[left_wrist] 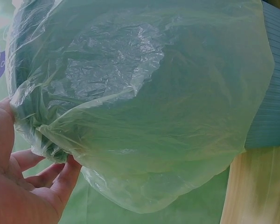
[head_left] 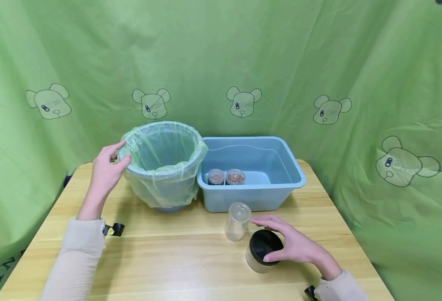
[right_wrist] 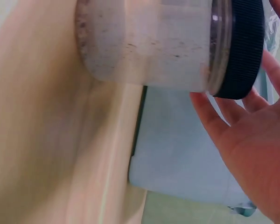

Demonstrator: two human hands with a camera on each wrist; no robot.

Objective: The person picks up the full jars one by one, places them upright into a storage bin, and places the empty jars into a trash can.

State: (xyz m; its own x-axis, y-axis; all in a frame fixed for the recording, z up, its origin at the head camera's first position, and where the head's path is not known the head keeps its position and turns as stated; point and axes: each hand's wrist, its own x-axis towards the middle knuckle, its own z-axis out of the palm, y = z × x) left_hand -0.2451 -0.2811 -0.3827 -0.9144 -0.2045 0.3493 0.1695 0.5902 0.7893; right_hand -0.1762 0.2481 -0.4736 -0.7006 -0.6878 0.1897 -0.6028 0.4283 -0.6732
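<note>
- The left hand point(head_left: 108, 167) sits left of centre in the head view, fingers curled over the rim of the lined bin point(head_left: 163, 167), pinching the edge of its green plastic liner point(head_left: 160, 184).
- In the left-wrist view the liner point(left_wrist: 144, 107) fills most of the frame, crinkled and translucent, and the left hand point(left_wrist: 23, 186) shows at lower left with fingertips point(left_wrist: 67, 170) tucked under the bunched plastic.
- The right hand point(head_left: 294, 244) lies at lower right of centre in the head view, fingers spread and only lightly bent, draped over the black lid point(head_left: 266, 244) of a jar point(head_left: 260, 255) that stands upright on the wooden table point(head_left: 168, 259).
- In the right-wrist view the jar point(right_wrist: 149, 44) crosses the top of the frame, pale contents showing through its wall, the ribbed black lid point(right_wrist: 242, 46) at upper right; the right hand point(right_wrist: 252, 154) fills the lower right, fingertips point(right_wrist: 200, 100) touching the lid's edge.
- A small clear jar point(head_left: 237, 221) without a lid stands just left of the black-lidded jar, near the right hand's index finger.
- A blue plastic tub point(head_left: 281, 167) stands beside the bin, touching it, in the middle of the head view.
- Two small filled jars point(head_left: 225, 177) stand side by side in the tub's left corner.
</note>
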